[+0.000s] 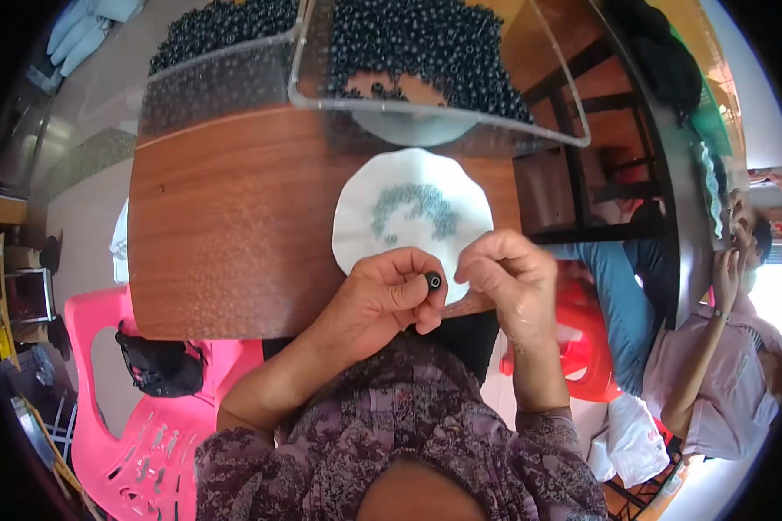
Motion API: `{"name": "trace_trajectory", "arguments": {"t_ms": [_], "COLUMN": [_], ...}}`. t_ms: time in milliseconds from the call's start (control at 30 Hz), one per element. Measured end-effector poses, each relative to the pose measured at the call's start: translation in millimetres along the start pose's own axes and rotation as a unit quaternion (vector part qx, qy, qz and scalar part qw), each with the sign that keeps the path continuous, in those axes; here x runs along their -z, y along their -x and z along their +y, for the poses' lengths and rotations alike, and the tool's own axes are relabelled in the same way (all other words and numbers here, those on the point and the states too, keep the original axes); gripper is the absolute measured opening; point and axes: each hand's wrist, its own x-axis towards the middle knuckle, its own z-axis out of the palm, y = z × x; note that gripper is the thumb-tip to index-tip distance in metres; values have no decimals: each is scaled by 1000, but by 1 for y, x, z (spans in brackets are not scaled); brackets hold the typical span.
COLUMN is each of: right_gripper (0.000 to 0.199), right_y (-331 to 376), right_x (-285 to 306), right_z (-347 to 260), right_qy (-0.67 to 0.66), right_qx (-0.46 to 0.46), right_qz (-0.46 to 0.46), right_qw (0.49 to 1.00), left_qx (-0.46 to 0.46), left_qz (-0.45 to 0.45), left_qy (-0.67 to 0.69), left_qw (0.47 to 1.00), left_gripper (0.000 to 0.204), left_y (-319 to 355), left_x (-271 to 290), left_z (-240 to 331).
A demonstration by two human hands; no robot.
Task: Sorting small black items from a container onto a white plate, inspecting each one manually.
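My left hand pinches a small black cylindrical piece between thumb and fingers. A pale ring shows at the end turned up toward me. Just to the right, my right hand is closed in a pinch, thumb against curled fingers. Whatever may be between those fingertips is too small to make out. Both hands hover over the near rim of a white scalloped plate. Scattered across that plate are many tiny greyish, see-through pieces, mostly in a curved band.
Two clear bins hold heaps of black pieces at the far side of the wooden table. A pink chair with a black bag stands left. At right are a red stool, a white plastic bag and another seated person.
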Motion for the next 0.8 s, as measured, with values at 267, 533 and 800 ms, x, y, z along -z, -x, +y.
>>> {"name": "trace_trajectory", "arguments": {"t_ms": [267,533,800], "right_gripper": [10,12,12], "right_y": [-94,-280,-293], "right_x": [-4,-6,-35], "right_z": [-100,-57,-20], "right_qy": [255,463,640], "right_qx": [291,181,249], "right_qz": [83,-208,-221], "right_qw": [918,842,693], "left_qx": [-19,4,17], "left_qz": [-22,8,27], "left_qy": [-48,-55,-73], "left_qw": [998,998,997], "left_gripper": [20,16,16], "left_y": [-21,-38,-34], "left_x": [8,20,23], "left_z": [15,22,22]}}
